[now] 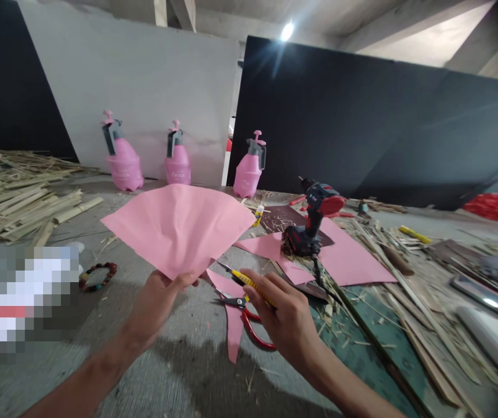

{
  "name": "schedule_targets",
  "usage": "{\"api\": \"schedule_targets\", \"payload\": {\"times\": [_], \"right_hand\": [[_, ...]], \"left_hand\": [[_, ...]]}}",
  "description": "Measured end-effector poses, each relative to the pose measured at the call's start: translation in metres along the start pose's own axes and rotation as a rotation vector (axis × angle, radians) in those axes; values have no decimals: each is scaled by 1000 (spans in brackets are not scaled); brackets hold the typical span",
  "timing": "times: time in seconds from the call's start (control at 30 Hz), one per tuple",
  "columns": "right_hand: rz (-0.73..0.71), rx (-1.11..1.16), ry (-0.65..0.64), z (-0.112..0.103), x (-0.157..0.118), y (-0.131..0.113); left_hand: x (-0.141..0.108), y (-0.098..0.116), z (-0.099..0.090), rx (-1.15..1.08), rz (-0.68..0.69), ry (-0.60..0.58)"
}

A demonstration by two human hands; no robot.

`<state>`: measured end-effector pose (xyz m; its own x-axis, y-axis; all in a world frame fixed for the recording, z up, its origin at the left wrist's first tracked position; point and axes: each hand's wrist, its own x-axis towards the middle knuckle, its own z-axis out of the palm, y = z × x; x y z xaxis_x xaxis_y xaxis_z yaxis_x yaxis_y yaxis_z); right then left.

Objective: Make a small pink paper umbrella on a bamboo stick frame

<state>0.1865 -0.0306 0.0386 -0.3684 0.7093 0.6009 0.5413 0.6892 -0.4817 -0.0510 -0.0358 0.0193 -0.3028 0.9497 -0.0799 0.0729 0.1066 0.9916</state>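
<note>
A fan-shaped sheet of pink paper point(183, 226) is pinched at its narrow lower end by my left hand point(166, 293), which holds it up off the floor. My right hand point(281, 307) is closed round a yellow utility knife point(253, 285). The knife's tip points left, close to the paper's lower right edge. Below the knife lie red-handled scissors point(253, 325), partly covered by my right hand. Pink paper scraps point(234, 334) lie under and beside the scissors.
A cordless drill point(312, 217) stands on pink paper point(353, 255), with a glue stick point(259, 215) nearby. Three pink spray bottles point(178, 159) line the back. Bamboo strips point(35, 209) pile up left; more lie right, on a green mat point(362, 342). A beaded bracelet point(98, 276) lies left.
</note>
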Motion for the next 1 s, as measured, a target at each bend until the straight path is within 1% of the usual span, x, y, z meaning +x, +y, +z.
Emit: {"api": "schedule_targets", "payload": {"times": [0.1,0.23,0.37,0.53,0.63,0.67,0.73,0.77,0.9,1.0], "right_hand": [[22,8,32,-5,2,3],[45,-18,77,-13,6,10],[51,-62,142,-19,9,19],[46,-143,272,-25,7,31],[31,-164,324,-27,5,36],[26,-166,332,-27,5,37],[16,-177,335,-27,5,37],[12,-186,331,-27,5,36],[4,-195,294,-24,4,30],[12,-184,267,-21,3,28]], "left_hand": [[5,7,8,-84,38,-80],[15,25,23,-147,109,-193],[31,41,38,-216,148,-234],[47,69,61,-316,187,-277],[53,86,77,-427,231,-230],[54,90,82,-497,257,-172],[58,95,90,-535,287,-110],[59,96,93,-526,294,-105],[62,99,98,-480,346,-150],[61,102,101,-473,367,-138]]}}
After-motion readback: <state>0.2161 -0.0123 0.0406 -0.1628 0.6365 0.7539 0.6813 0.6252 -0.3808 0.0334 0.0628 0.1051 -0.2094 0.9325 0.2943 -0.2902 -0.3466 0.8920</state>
